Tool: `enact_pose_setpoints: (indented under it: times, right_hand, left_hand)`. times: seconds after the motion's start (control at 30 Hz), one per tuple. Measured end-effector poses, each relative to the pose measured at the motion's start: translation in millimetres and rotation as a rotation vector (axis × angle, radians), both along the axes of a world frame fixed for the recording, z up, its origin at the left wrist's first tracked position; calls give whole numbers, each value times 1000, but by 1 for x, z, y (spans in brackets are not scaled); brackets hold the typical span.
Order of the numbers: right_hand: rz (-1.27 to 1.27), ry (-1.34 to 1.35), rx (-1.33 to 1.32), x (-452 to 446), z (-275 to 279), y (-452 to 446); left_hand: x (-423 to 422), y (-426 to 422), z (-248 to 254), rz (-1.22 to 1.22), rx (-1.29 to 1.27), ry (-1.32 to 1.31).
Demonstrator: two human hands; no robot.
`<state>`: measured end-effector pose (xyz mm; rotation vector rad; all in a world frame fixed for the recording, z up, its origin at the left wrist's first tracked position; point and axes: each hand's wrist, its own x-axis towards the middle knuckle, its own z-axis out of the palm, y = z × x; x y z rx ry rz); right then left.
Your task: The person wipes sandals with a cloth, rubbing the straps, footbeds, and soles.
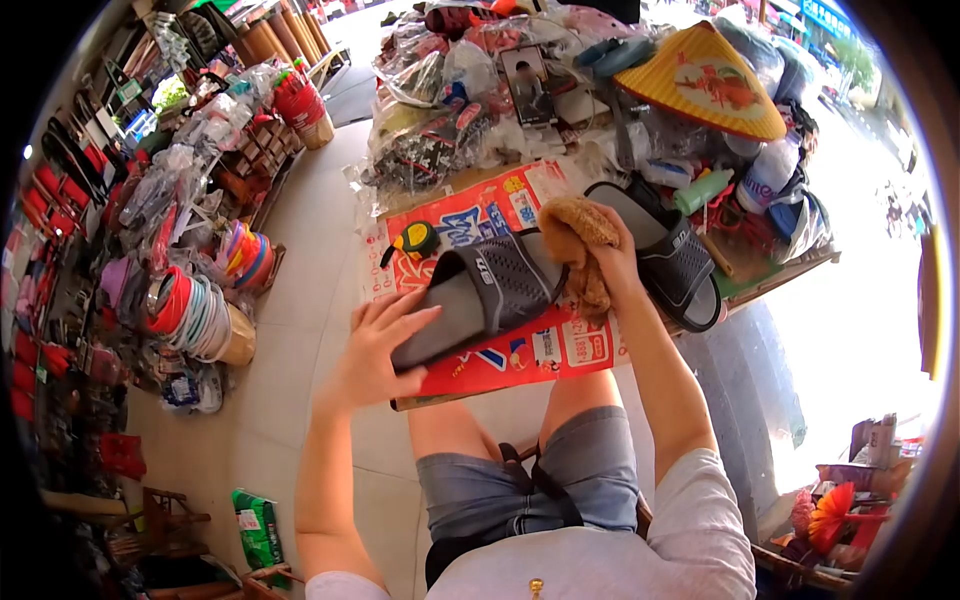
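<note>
A dark grey slide sandal (490, 285) lies on a red printed sheet, its toe end pointing to the upper right. My left hand (372, 352) is at its heel end, fingers spread along one edge and thumb at the other. My right hand (618, 262) is closed on a brown cloth (577, 240), which is bunched up at the sandal's toe end and hides part of it. The matching sandal (672, 262) lies just right of my right forearm. A yellow and black tape measure (414, 241) sits on the sheet beyond the first sandal.
The red printed sheet (500, 372) covers the near part of the table. Plastic-wrapped goods (440, 130) pile up behind it, with a yellow conical hat (705, 85) at the right. A green bottle (703, 190) lies nearby. Crowded shelves and a bundle of coiled hoses (200, 325) stand left.
</note>
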<state>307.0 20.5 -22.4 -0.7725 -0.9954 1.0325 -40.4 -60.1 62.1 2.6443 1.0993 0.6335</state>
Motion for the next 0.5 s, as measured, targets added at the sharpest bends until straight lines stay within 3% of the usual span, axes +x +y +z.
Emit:
enact_pose_setpoints:
  times: [0.1, 0.17, 0.23, 0.3, 0.37, 0.43, 0.5]
  right_hand:
    - [29, 3, 35, -2, 1, -3]
    - [23, 1, 52, -4, 1, -3]
    - [7, -31, 66, -4, -1, -1]
    - [-6, -76, 88, -3, 6, 0]
    - [-260, -869, 310, -6, 30, -15]
    - [-227, -967, 346, -20, 41, -24]
    - [-42, -1125, 181, -32, 41, -31]
  left_hand:
    - [-14, 23, -24, 136, 161, 197]
    - [0, 21, -33, 147, 140, 134]
    - [22, 19, -52, 222, 91, -102]
    - [44, 18, -71, 236, 172, -154]
    - [56, 16, -90, 328, 374, -107]
    - [57, 15, -89, 336, 383, -108]
    - [56, 15, -90, 331, 388, -113]
